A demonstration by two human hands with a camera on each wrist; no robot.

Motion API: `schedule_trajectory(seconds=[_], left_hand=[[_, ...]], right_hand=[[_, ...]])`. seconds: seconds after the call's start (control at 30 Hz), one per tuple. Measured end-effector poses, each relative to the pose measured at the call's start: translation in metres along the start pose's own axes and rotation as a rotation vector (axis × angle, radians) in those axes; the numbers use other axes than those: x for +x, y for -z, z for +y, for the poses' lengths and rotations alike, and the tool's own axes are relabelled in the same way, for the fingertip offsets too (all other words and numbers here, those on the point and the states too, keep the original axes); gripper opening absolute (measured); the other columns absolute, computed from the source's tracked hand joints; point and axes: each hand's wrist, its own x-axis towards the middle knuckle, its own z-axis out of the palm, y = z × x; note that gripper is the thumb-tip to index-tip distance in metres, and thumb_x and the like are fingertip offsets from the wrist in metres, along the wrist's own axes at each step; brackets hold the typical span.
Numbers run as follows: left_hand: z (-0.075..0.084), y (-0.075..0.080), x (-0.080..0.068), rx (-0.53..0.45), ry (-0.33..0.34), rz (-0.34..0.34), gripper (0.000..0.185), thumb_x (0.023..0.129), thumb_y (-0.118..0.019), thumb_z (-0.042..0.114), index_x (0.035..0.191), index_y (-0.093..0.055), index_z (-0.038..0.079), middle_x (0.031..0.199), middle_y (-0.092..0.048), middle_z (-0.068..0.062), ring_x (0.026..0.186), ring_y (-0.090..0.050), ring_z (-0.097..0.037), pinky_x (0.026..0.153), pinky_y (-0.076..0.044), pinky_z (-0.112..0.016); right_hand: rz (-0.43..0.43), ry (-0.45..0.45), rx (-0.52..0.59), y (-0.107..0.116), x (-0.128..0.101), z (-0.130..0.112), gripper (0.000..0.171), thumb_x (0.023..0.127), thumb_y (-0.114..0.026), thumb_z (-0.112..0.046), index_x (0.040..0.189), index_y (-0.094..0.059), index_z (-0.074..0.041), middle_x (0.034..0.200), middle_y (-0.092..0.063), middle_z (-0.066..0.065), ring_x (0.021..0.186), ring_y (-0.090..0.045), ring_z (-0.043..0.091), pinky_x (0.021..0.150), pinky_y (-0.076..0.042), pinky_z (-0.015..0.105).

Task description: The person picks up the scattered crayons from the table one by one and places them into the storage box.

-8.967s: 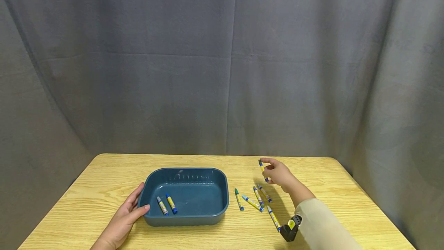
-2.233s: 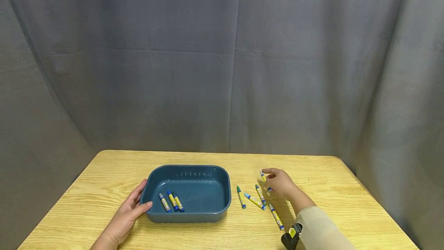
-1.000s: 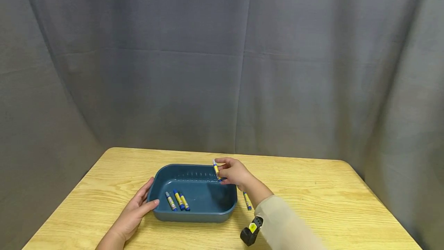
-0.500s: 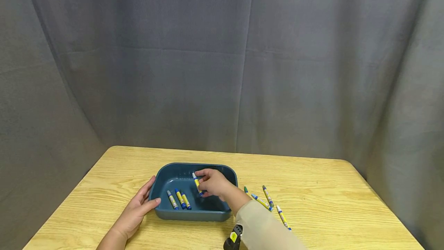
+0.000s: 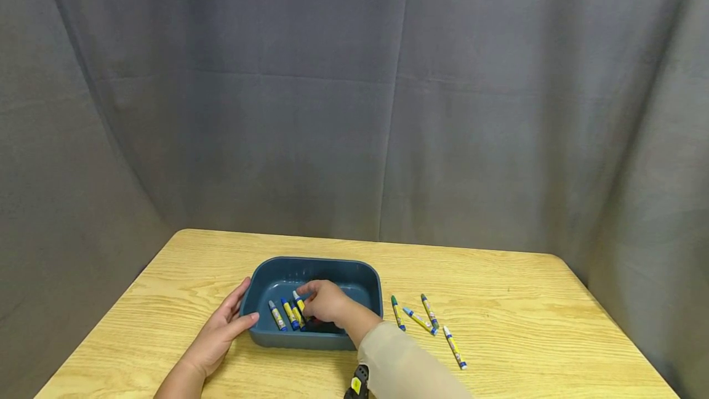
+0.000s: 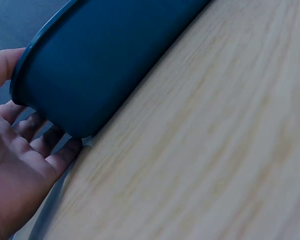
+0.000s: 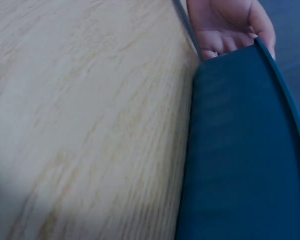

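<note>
Inside the blue tub, right hand lowered, fingers pinching a crayon beside three more on the tub floor. At the tub's left wall, left hand resting flat, fingers relaxed. Right of the tub, four loose crayons on the table.

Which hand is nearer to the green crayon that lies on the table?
Right. The right hand is inside the blue tray, just left of the green crayon. The left hand rests on the tray's far-left outer wall.
</note>
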Motion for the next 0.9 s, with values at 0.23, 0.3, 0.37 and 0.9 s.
schedule_trajectory(seconds=[0.23, 0.3, 0.37, 0.9], left_hand=[[0.0001, -0.0003, 0.0015, 0.003, -0.001, 0.003, 0.077, 0.095, -0.059, 0.011, 0.158, -0.015, 0.009, 0.162, -0.019, -0.021, 0.111, -0.041, 0.024, 0.091, -0.037, -0.002], [0.0003, -0.0003, 0.0014, 0.003, 0.003, 0.005, 0.077, 0.095, -0.059, 0.01, 0.158, -0.015, 0.009, 0.162, -0.019, -0.021, 0.111, -0.041, 0.024, 0.091, -0.037, -0.002], [0.0004, -0.0001, 0.0009, 0.005, 0.008, 0.004, 0.077, 0.095, -0.059, 0.011, 0.158, -0.015, 0.009, 0.162, -0.018, -0.021, 0.11, -0.04, 0.024, 0.091, -0.036, -0.002], [0.0005, 0.0002, 0.0004, 0.011, 0.011, -0.003, 0.078, 0.095, -0.059, 0.012, 0.158, -0.013, 0.008, 0.163, -0.014, -0.02, 0.109, -0.039, 0.027, 0.09, -0.036, -0.001]], right_hand=[[0.013, 0.021, -0.155, -0.0027, 0.0032, 0.002, 0.033, 0.081, -0.068, 0.008, 0.113, -0.07, 0.0, 0.085, -0.065, 0.009, 0.072, -0.053, 0.015, 0.058, -0.043, 0.026], [0.017, 0.024, -0.202, -0.0033, 0.003, 0.0018, 0.032, 0.08, -0.07, 0.007, 0.112, -0.071, 0.0, 0.084, -0.067, 0.009, 0.071, -0.055, 0.014, 0.059, -0.044, 0.026], [0.016, 0.03, -0.244, -0.0037, 0.0026, 0.0013, 0.032, 0.08, -0.072, 0.005, 0.111, -0.072, -0.001, 0.084, -0.069, 0.008, 0.071, -0.056, 0.012, 0.059, -0.045, 0.025], [0.041, 0.028, -0.214, 0.0035, 0.001, 0.0009, 0.03, 0.082, -0.075, -0.003, 0.112, -0.07, -0.003, 0.093, -0.07, 0.01, 0.078, -0.062, 0.019, 0.068, -0.053, 0.033]])
